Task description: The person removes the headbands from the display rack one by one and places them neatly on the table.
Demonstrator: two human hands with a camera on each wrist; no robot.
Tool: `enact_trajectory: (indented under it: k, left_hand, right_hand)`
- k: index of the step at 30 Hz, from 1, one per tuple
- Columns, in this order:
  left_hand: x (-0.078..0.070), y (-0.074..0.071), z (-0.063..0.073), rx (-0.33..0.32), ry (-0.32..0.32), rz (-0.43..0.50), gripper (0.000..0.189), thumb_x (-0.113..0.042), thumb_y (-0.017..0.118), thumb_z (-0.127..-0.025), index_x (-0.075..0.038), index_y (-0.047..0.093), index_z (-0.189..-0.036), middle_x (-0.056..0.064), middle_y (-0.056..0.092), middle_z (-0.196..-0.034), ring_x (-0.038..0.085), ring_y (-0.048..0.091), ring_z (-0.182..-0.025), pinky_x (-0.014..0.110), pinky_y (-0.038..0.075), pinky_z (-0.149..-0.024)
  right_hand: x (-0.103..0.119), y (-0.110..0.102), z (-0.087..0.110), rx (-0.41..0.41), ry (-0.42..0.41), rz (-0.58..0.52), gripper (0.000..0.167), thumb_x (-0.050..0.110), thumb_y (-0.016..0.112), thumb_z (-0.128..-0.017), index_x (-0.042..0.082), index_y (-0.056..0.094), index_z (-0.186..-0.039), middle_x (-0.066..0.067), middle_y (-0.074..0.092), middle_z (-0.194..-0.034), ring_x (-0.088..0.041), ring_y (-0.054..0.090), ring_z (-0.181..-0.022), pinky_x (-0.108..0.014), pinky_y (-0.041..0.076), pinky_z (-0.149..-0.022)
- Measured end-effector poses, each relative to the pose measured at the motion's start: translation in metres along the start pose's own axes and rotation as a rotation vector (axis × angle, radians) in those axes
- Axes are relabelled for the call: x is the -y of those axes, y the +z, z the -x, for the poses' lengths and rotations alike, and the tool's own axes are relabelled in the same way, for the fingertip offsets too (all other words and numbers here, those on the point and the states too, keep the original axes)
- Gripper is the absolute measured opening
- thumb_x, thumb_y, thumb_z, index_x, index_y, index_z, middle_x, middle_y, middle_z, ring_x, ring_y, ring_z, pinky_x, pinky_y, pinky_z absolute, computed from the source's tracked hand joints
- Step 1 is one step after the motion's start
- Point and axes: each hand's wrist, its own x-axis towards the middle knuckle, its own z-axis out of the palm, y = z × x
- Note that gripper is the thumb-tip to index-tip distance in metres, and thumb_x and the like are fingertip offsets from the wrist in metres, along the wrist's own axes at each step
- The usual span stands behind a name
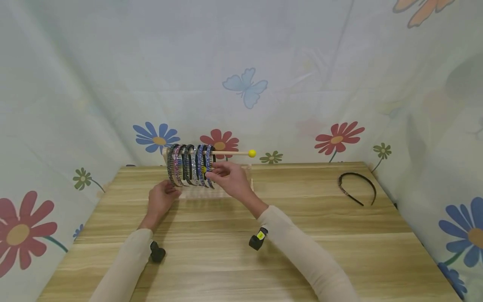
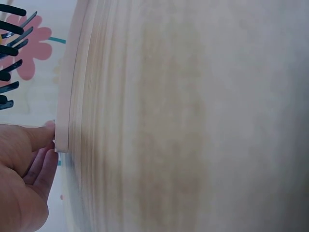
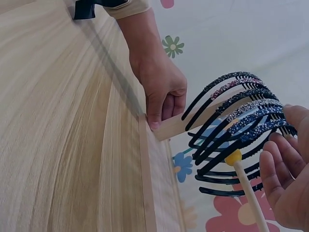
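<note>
A wooden stand holds a row of several glittery headbands (image 1: pixel 185 165) with comb teeth, hung side by side in black, pink, silver and blue. My left hand (image 1: pixel 162 201) pinches the front left corner of the stand's flat base (image 3: pixel 148 179) between thumb and fingers. At the right end of the row, my right hand (image 1: pixel 230 180) pinches the outermost blue glitter headband (image 3: pixel 260 129) with thumb and fingertips. That headband still hangs among the others. In the left wrist view, dark comb teeth (image 2: pixel 12 50) show above the left hand (image 2: pixel 24 169).
A wooden rod (image 1: pixel 232 153) tipped with a yellow ball (image 1: pixel 252 153) reaches right past the headbands. One dark headband (image 1: pixel 341 186) lies alone at the table's right side. The wooden table (image 1: pixel 302 251) backs onto a flower-printed cloth (image 1: pixel 302 92).
</note>
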Motion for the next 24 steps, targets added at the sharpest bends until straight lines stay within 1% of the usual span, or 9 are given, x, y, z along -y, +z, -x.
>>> enact_trajectory:
  k: [6, 13, 19, 24]
  left_hand:
    - [0.0024, 0.0012, -0.0002, -0.003, 0.009, 0.005, 0.033, 0.001, 0.075, -0.089, 0.011, 0.066, -0.118, 0.03, 0.072, -0.109, 0.042, 0.072, -0.101, 0.049, 0.062, -0.089]
    - [0.0026, 0.0015, 0.0, -0.004, 0.006, 0.005, 0.033, 0.001, 0.075, -0.089, 0.011, 0.065, -0.119, 0.03, 0.072, -0.111, 0.042, 0.072, -0.102, 0.05, 0.062, -0.089]
    - [0.0031, 0.0013, 0.0, -0.002, 0.004, 0.006, 0.032, 0.001, 0.075, -0.089, 0.01, 0.066, -0.119, 0.03, 0.072, -0.11, 0.042, 0.072, -0.102, 0.049, 0.062, -0.089]
    - [0.0023, 0.0007, 0.0, 0.001, 0.001, 0.009, 0.032, 0.0, 0.075, -0.089, 0.011, 0.066, -0.118, 0.03, 0.072, -0.11, 0.042, 0.072, -0.102, 0.049, 0.062, -0.089]
  right_hand:
    - [-0.0009, 0.0036, -0.0014, 0.008, 0.022, -0.03, 0.043, 0.034, 0.078, -0.092, 0.011, 0.07, -0.128, -0.004, 0.074, -0.114, -0.014, 0.069, -0.097, -0.027, 0.062, -0.081]
    - [-0.0003, 0.006, -0.0022, -0.004, 0.026, -0.05, 0.04, 0.03, 0.077, -0.093, 0.008, 0.071, -0.126, -0.007, 0.075, -0.113, -0.015, 0.07, -0.097, -0.026, 0.062, -0.08]
    - [-0.0002, 0.0058, -0.0028, -0.014, 0.012, -0.014, 0.037, 0.028, 0.076, -0.094, 0.007, 0.072, -0.125, -0.007, 0.074, -0.114, -0.015, 0.07, -0.096, -0.025, 0.061, -0.079]
    - [0.0001, 0.0044, -0.0025, -0.026, -0.018, 0.038, 0.035, 0.026, 0.075, -0.095, 0.007, 0.072, -0.124, -0.008, 0.075, -0.11, -0.017, 0.071, -0.094, -0.025, 0.062, -0.078]
